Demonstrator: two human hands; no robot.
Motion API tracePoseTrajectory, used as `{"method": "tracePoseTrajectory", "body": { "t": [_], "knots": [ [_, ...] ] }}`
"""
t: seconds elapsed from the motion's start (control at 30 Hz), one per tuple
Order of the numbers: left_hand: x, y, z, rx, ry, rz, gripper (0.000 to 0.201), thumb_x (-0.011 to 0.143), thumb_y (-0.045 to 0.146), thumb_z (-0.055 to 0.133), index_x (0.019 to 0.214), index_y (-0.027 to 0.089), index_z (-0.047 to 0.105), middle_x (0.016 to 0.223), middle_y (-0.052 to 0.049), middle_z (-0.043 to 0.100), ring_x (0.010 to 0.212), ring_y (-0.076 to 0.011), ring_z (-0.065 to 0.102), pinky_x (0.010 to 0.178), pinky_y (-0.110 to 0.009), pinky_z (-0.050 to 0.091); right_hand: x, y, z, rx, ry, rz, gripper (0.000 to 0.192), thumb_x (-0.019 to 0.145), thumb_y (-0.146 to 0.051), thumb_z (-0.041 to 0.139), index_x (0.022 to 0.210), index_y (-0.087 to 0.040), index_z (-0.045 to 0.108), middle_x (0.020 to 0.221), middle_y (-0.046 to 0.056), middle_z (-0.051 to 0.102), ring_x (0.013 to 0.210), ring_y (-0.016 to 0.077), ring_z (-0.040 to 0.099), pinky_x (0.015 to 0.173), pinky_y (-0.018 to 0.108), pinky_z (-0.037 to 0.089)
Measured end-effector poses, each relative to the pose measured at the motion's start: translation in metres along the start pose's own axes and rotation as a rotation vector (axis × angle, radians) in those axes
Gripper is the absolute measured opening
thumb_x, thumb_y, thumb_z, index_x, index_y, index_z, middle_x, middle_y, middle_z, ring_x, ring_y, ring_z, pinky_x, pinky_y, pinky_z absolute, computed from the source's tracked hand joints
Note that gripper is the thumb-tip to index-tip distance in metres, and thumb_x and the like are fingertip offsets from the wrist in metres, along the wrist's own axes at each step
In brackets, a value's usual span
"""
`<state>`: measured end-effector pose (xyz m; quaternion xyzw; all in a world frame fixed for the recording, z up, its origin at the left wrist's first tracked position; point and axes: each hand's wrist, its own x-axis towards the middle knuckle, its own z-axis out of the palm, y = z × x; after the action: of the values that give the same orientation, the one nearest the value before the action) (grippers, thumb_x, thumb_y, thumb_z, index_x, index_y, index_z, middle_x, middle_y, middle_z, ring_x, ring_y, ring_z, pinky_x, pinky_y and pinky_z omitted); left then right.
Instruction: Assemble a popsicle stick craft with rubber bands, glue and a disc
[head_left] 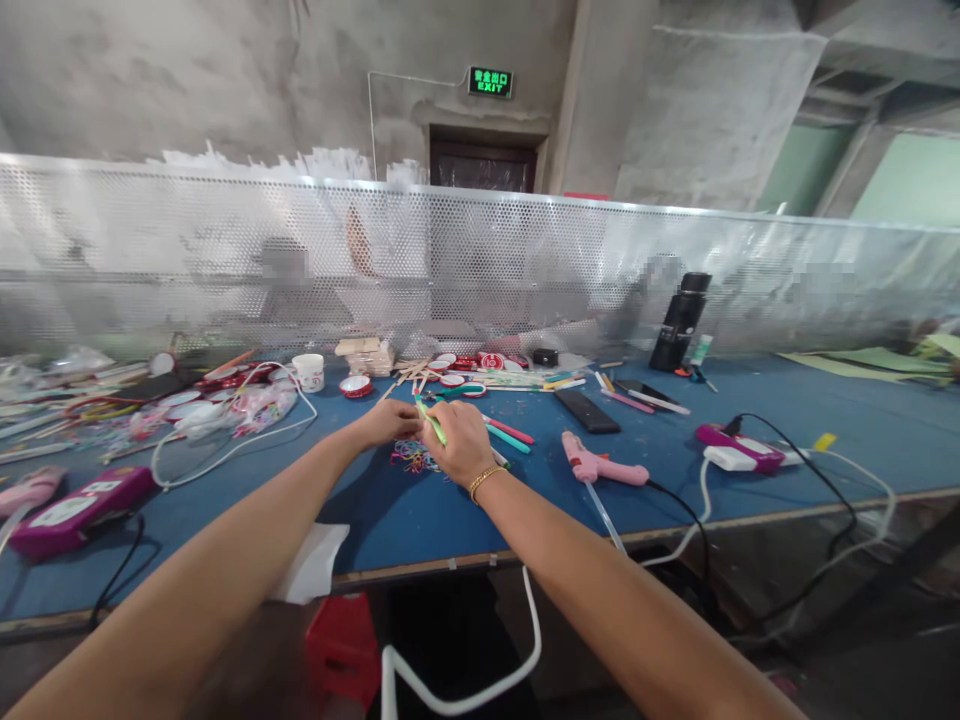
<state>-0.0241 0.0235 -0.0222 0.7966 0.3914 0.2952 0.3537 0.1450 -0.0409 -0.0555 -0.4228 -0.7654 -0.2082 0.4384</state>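
Note:
My right hand (461, 445), with a gold chain bracelet (486, 482) at the wrist, is closed around a light green marker pen (433, 424) that tilts up and away. Against its fingertips, my left hand (388, 422) is pinched closed; whatever lies between those fingers is too small and hidden to name. Colourful small bands or clips (414, 457) lie on the blue table just below both hands. Beside the right hand are a red marker (511, 430) and a teal marker (508, 437). Teal-handled pliers (459, 391) rest just beyond the fingers.
A pink glue gun (600, 464) with its cord lies right of my forearm, near a black phone (587, 410). Purple-white power strips (746, 450) sit at both sides. A paper cup (308, 373), wooden sticks and a black bottle (679, 325) stand before a perforated metal screen (495, 270).

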Motion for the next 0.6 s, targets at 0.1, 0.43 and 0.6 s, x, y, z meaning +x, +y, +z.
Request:
{"method": "tracePoseTrajectory", "body": {
  "t": [0.1,0.43,0.6],
  "knots": [
    [0.0009,-0.0017,-0.0007,-0.022,-0.059,-0.034,0.028,0.066,0.039,0.071,0.058,0.013,0.062,0.049,0.003,0.051,0.047,-0.0072,0.042,0.047,-0.020,0.035,0.0004,0.0000,-0.0002,-0.002,-0.015,0.000,0.016,0.094,-0.028,0.046,0.094,-0.018,0.058,0.082,0.005,0.061,0.082,0.0207,0.051,0.075,0.032,0.031],
    [0.0019,-0.0040,-0.0016,-0.034,-0.062,-0.063,0.031,0.066,0.041,0.073,0.058,0.013,0.061,0.052,0.001,0.054,0.048,-0.0075,0.043,0.048,-0.021,0.035,-0.0001,0.0012,0.0015,-0.040,0.004,0.041,0.014,0.093,-0.028,0.048,0.089,-0.019,0.058,0.080,0.005,0.061,0.081,0.0210,0.051,0.075,0.033,0.031],
    [0.0015,-0.0046,-0.0011,-0.031,-0.053,-0.050,0.027,0.068,0.037,0.071,0.060,0.013,0.062,0.050,0.003,0.050,0.048,-0.0073,0.041,0.048,-0.021,0.033,0.0007,-0.0016,-0.0004,-0.018,-0.008,-0.001,0.013,0.093,-0.028,0.049,0.094,-0.019,0.058,0.081,0.005,0.062,0.083,0.0211,0.051,0.076,0.033,0.031]
  ]
}}
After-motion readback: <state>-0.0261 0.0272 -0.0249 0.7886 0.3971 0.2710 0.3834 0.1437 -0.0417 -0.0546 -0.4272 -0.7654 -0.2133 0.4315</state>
